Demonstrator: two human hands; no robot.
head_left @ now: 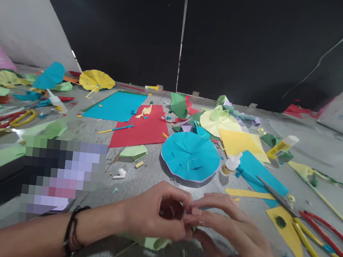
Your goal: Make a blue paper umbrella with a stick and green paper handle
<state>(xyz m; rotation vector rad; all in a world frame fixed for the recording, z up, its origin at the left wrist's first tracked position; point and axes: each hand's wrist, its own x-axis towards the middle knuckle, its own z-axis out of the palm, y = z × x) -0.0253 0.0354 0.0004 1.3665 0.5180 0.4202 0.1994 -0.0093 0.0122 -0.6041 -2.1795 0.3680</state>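
My left hand (153, 212) and my right hand (225, 228) meet low in the middle of the view, fingertips pressed together in a pinch over a small piece I cannot make out. A light green paper (155, 243) lies under my left hand. Just beyond the hands sits a round blue pleated paper disc (190, 156) with a small white glue bottle (231, 163) at its right edge.
Red and yellow scissors (311, 229) lie at the right on a yellow scrap. Red (142, 129), blue (115, 105) and yellow (240, 143) paper sheets, a glue stick (282, 146), a yellow paper umbrella (97, 80) and several scraps cover the grey table (311, 139). Another pair of scissors (13, 117) lies at the left.
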